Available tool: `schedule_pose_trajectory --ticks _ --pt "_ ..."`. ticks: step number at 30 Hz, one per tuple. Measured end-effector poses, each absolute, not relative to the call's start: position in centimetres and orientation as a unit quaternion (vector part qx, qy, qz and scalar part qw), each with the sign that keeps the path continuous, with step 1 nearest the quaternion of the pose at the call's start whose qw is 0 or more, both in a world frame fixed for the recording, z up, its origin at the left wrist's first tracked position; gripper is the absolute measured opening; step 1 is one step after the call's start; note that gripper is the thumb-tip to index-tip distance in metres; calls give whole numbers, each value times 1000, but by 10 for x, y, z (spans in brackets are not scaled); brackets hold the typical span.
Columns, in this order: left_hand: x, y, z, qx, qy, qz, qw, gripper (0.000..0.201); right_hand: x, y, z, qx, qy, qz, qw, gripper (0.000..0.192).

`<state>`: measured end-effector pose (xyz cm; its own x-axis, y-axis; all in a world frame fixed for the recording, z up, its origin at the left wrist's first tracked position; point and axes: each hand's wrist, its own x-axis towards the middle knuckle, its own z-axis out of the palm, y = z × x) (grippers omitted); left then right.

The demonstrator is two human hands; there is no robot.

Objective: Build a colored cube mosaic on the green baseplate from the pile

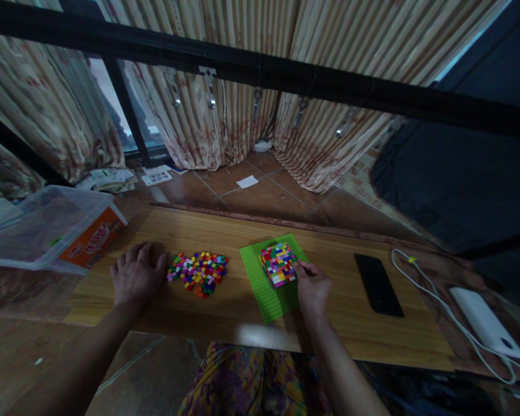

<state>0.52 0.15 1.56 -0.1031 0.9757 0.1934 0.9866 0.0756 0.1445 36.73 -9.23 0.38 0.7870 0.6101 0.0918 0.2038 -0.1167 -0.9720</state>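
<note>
My left hand [135, 274] lies palm down on the wooden board, fingers spread, holding nothing. Just right of it is a loose pile of small coloured toy bricks [198, 270]. A green studded baseplate [259, 289] lies at a slant near the middle of the board. On it stands a multicoloured block of joined bricks [279, 264]. My right hand [314, 289] is at the block's right edge, thumb and forefinger pinched together. Whatever is between those fingertips is too small or hidden to make out.
A clear plastic bin [75, 231] with an orange label stands at the left end of the wooden board [338, 341]. To the right lie a black phone [378, 284], a white power bank [485, 320] and a white cable [448, 312]. A dark metal bar [242, 55] crosses above.
</note>
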Motion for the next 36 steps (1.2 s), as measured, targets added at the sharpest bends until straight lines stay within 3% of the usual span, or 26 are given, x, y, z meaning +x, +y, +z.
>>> schedule_pose_trajectory --ticks 14,17,20,26,36 --pt "8 -1 16 -658 -742 -132 17 56 376 -101 6 -729 -307 192 580 36" --pt "8 -1 14 -658 -739 -140 17 55 369 -111 15 -739 -347 119 565 40" --pt "7 -1 12 -658 -738 -148 22 54 345 -119 33 -703 -448 42 551 29" --pt "6 -2 10 -659 -737 -147 22 53 273 -105 38 -589 -666 176 422 19" --pt "6 -2 10 -657 -738 -156 16 55 244 -68 8 -632 -690 163 313 18"
